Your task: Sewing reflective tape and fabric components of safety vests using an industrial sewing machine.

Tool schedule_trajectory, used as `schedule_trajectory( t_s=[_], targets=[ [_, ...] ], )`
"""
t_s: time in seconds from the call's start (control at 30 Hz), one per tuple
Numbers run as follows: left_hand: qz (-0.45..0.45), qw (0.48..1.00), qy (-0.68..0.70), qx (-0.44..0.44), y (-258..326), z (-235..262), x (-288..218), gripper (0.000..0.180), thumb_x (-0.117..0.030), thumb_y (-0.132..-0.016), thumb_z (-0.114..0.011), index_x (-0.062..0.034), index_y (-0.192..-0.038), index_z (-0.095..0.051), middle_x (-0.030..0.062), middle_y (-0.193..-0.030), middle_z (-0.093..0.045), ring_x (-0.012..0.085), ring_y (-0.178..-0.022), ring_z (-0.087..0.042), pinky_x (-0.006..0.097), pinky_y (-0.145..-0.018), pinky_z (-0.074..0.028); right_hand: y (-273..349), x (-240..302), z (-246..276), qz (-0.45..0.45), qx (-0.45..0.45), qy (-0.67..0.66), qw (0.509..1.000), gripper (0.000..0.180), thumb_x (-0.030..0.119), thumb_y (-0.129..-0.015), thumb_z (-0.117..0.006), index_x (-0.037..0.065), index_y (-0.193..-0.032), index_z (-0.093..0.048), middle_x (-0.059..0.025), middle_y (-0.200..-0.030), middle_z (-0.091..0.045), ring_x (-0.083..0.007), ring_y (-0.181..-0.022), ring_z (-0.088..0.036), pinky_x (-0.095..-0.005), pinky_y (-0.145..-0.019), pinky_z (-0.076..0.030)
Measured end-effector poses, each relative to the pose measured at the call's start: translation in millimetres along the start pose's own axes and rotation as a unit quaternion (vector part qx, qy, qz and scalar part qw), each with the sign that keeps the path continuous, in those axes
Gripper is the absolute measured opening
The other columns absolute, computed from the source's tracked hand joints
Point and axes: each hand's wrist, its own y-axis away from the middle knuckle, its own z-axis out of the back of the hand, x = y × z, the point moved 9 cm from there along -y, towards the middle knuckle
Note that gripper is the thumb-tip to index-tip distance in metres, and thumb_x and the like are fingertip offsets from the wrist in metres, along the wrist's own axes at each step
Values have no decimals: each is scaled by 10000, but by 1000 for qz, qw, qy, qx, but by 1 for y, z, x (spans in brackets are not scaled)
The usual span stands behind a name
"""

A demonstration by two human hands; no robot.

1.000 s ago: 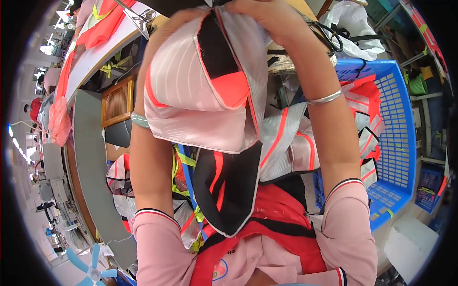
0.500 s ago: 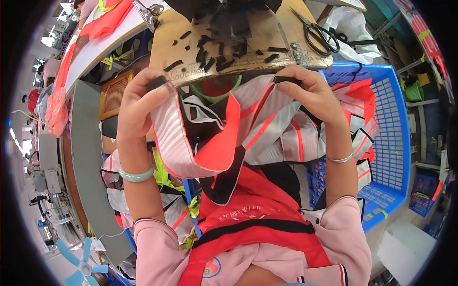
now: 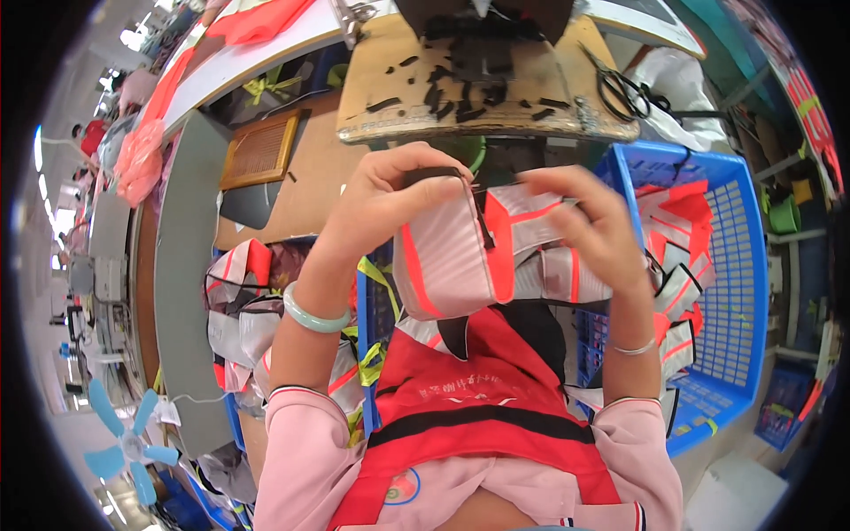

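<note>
My left hand pinches the black end of a silver reflective band with bright red-orange edging. The band hangs folded in front of my chest, and a thin black strip dangles beside the fold. To its right, my right hand is slightly blurred, thumb and fingers apart, with nothing seen between them. Just behind that hand, more of the silver and red-orange banding trails toward the blue basket.
A worn board with black scraps and black-handled scissors lies ahead. At right stands a blue plastic basket holding reflective pieces; more reflective pieces are heaped at left. A wooden frame rests beyond them.
Both hands held the band's black ends apart; now my right hand has let go. My left hand has moved right with its end, and the band is folded closer together.
</note>
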Motion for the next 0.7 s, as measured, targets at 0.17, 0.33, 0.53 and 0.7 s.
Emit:
schedule_trajectory(
  t_s=[0.17, 0.33, 0.53, 0.7],
  targets=[
    [-27, 999, 1, 29, -14, -43, -4, 149, -89, -864, -641, 8, -974, -670, 23, -895, -668, 78, -839, -594, 229, -756, -473, 22, -7, -46, -129, 98, -72, 984, 407, 219, -857, -630, -36, -1168, -568, -102, -981, -663, -179, -887, -621, -315, -773, -483],
    [15, 987, -41, 156, -20, -49, 24, 212, -179, -938, -558, 10, -1012, -622, -17, -893, -605, 45, -873, -514, 221, -771, -424, 47, -21, -25, -206, 64, -323, 921, 358, 230, -892, -639, -27, -1137, -599, -41, -986, -651, -90, -884, -587, -264, -762, -474],
    [63, 970, 55, 226, -18, -71, 70, 220, -201, -941, -573, -15, -1058, -585, -41, -942, -570, 37, -871, -486, 222, -777, -419, 66, -38, 8, -212, 44, -276, 936, 381, 253, -895, -636, -16, -1161, -597, -39, -1009, -650, -90, -906, -595, -244, -778, -476],
    [54, 990, -6, 133, -32, -74, 70, 172, -168, -929, -604, -14, -1000, -578, -56, -851, -539, 34, -794, -474, 198, -710, -406, 75, -47, 24, -237, 14, -305, 922, 427, 298, -897, -625, -28, -1170, -586, -55, -997, -654, -94, -891, -602, -236, -742, -490]
  ],
)
